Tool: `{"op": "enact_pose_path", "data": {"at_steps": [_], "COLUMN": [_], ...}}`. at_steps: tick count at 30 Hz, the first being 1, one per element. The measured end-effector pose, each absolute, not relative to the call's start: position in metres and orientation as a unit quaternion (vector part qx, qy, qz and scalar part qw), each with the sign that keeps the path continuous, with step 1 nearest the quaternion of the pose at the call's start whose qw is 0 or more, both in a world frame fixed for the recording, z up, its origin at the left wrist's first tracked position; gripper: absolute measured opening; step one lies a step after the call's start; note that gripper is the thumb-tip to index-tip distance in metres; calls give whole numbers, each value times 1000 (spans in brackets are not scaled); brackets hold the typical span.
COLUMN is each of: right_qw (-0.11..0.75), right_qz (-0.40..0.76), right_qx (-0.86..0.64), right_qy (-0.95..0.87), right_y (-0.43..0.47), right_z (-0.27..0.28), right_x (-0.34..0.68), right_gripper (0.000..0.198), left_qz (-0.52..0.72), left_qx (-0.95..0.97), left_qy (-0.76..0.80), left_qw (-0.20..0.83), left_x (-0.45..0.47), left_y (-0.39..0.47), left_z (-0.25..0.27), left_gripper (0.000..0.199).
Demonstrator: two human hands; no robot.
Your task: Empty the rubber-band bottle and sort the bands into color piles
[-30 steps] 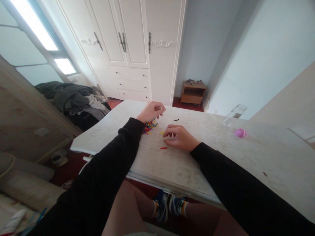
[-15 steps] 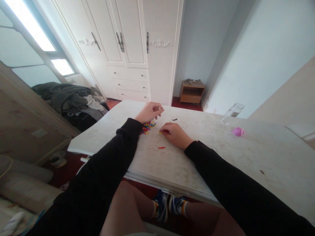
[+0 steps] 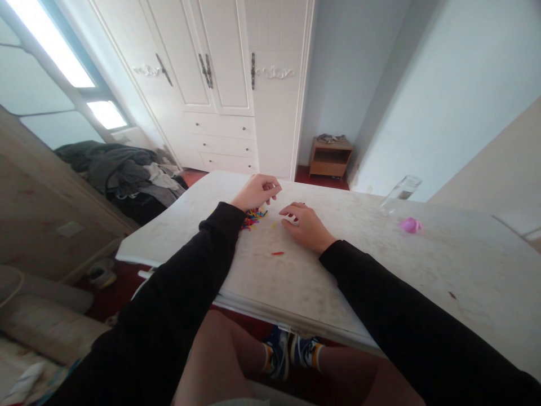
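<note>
My left hand (image 3: 256, 193) rests on the table just beyond a pile of small coloured strips (image 3: 254, 217), its fingers loosely curled and apart, with nothing visible in them. Part of the pile lies behind my left cuff. My right hand (image 3: 307, 226) hovers close to the tabletop, thumb and fingers parted, holding nothing. Left of its fingertips lies a small yellow piece (image 3: 274, 225). A thin red strip (image 3: 277, 254) lies nearer to me. The black strip is almost wholly covered by my right hand.
On the right of the white table (image 3: 380, 265) are a clear glass bottle or vase (image 3: 403, 190) and a crumpled pink-purple item (image 3: 411, 225). A small dark mark or scrap (image 3: 452, 295) shows near the right sleeve. The table's front edge runs above my legs.
My right hand has let go of the small yellow piece, opened its fingers and shifted slightly away and to the right, over the black strip. My left hand has stayed put.
</note>
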State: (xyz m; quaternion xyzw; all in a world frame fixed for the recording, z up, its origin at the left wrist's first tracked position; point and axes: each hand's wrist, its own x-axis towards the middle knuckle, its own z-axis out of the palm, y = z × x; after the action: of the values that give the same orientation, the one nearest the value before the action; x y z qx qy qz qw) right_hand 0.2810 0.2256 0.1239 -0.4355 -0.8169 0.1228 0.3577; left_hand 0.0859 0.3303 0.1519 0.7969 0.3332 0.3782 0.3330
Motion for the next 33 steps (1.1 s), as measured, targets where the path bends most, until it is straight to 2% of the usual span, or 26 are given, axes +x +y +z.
{"op": "enact_pose_path", "data": {"at_steps": [5, 9, 15, 22, 30, 33], "right_qw": [294, 263, 322, 324, 444, 485], "right_qz": [113, 116, 106, 93, 79, 86], "right_qx": [-341, -357, -438, -469, -472, -499], "right_qy": [-886, -889, -833, -816, -757, -713], "right_y": [218, 215, 217, 220, 226, 230], "right_z": [126, 126, 133, 133, 126, 126], "right_x": [275, 273, 277, 280, 282, 284], "right_gripper": [16, 22, 17, 17, 17, 16], "left_qz": [372, 370, 374, 366, 294, 260], "left_qx": [799, 796, 800, 804, 839, 835], "left_qy": [335, 344, 335, 351, 435, 469], "left_qw": [333, 334, 327, 309, 143, 124], "left_x": [87, 88, 87, 85, 68, 66], "left_y": [328, 326, 324, 328, 332, 333], "left_z": [154, 156, 158, 157, 168, 167], "left_gripper": [16, 15, 16, 17, 8, 12]}}
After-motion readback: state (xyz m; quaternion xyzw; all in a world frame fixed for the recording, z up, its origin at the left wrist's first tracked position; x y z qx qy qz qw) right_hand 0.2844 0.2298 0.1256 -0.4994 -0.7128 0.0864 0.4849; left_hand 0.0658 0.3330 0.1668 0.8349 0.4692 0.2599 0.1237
